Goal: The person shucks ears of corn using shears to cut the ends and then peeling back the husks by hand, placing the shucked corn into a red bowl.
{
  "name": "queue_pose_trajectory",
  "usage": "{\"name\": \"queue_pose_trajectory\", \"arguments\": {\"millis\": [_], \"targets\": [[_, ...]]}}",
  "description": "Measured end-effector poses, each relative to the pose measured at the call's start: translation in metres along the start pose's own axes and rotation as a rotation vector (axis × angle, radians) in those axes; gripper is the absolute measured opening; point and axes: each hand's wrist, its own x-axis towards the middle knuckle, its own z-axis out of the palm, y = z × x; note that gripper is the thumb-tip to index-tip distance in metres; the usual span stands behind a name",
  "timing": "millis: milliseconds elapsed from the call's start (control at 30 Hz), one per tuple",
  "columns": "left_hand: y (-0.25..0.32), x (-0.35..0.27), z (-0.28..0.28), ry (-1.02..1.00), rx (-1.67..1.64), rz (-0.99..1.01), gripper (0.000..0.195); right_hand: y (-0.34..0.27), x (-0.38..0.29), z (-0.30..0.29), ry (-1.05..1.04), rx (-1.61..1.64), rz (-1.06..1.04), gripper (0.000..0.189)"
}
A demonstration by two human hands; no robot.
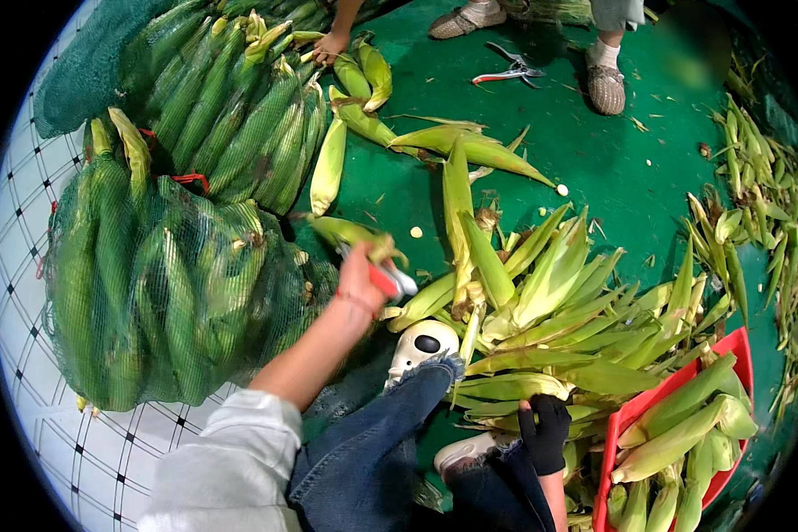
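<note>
My left hand (360, 282), blurred by motion, grips pruning shears (384, 280) with red on the handles. A green corn ear in its husk (342, 231) lies right at its fingers; whether they also hold it is unclear. My right hand (546, 429) wears a black fingerless glove, its fingers curled beside the pale end of a husked-leaf bundle (529, 386). Whether it grips anything there is hidden. Loose corn husks (558, 286) are heaped in front of that hand. To its right, a red plastic basket (746, 352) holds several trimmed corn ears (671, 439).
Green mesh sacks of corn (153, 286) stand on the left over white tiles (46, 372). Across the green floor (399, 179), another person's hand (331, 48) touches corn. Other pruning shears (509, 72) lie near that person's shoes (605, 83). Husk scraps (765, 179) line the right side.
</note>
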Motion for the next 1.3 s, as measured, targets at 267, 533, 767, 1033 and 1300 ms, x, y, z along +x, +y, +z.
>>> {"name": "queue_pose_trajectory", "arguments": {"millis": [267, 533, 767, 1033, 1300], "targets": [[-0.050, -0.167, -0.004, -0.686, 0.839, -0.593, 0.034, 0.003, 0.057, 0.027, -0.067, 1.508, 0.743, 0.062], [-0.091, -0.182, 0.002, -1.420, 1.382, 0.237, 0.063, -0.029, 0.044, -0.040, 0.612, 1.742, 0.503, 0.051], [-0.115, -0.172, 0.040, -1.356, 1.121, 0.100, 0.079, -0.052, 0.018, -0.038, 0.637, 1.567, 0.321, 0.050], [-0.108, -0.164, 0.017, -1.405, 1.108, 0.189, 0.076, -0.048, 0.036, -0.097, 0.645, 1.106, 0.263, 0.045], [-0.103, -0.168, 0.016, -1.445, 1.222, 0.368, 0.080, -0.037, 0.017, -0.086, 0.784, 1.066, 0.293, 0.025]]}}
